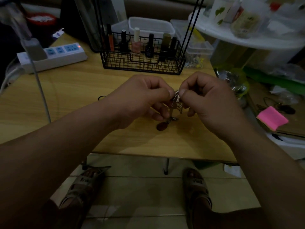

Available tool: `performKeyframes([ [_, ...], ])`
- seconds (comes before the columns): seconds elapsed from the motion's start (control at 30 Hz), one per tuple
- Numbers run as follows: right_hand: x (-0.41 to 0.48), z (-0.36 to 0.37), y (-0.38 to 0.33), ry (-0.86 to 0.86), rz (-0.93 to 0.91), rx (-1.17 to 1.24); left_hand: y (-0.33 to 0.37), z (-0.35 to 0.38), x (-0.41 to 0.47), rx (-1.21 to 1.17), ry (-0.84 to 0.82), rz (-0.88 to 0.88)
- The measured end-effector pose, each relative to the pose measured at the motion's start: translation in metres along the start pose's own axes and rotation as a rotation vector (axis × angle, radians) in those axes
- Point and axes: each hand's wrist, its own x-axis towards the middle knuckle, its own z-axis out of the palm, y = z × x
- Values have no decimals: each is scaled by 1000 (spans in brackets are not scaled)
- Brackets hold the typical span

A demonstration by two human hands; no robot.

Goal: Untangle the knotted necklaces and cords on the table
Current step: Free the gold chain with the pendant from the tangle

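Your left forearm [57,146] and right forearm [264,154] come in from the lower corners, above your sandals [82,184] on the tiled floor. At the far left of the worktop [74,86] lies a white power strip [52,56] with a red light lit. A small black cord [102,97] loops on the wood just left of your left hand [142,98]. That hand's fingers curl in, thumb and forefinger pinching the thin necklace [175,96] above the worktop. Behind both hands stands a black wire basket [142,65] holding nail polish bottles [136,45]. The chain hangs tangled between the hands. A dark oval pendant [162,126] dangles below, near or on the wood; which is unclear. Your right hand [206,100] pinches the same chain right beside the left thumb. Past the worktop's right edge sits a pink notepad [272,118].
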Motion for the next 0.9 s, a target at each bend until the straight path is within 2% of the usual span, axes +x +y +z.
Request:
performKeyframes([
  [0.17,-1,2,-2,-3,-5,-34,0,0,0,-19,2,-8],
  [0.33,-1,2,-2,-12,-11,-60,1,-3,2,-61,75,21],
  [0.57,2,1,-2,1,52,-7,-3,-1,0,-3,-21,39],
  [0.9,1,-1,-2,-64,107,32,-2,2,-2,37,7,80],
])
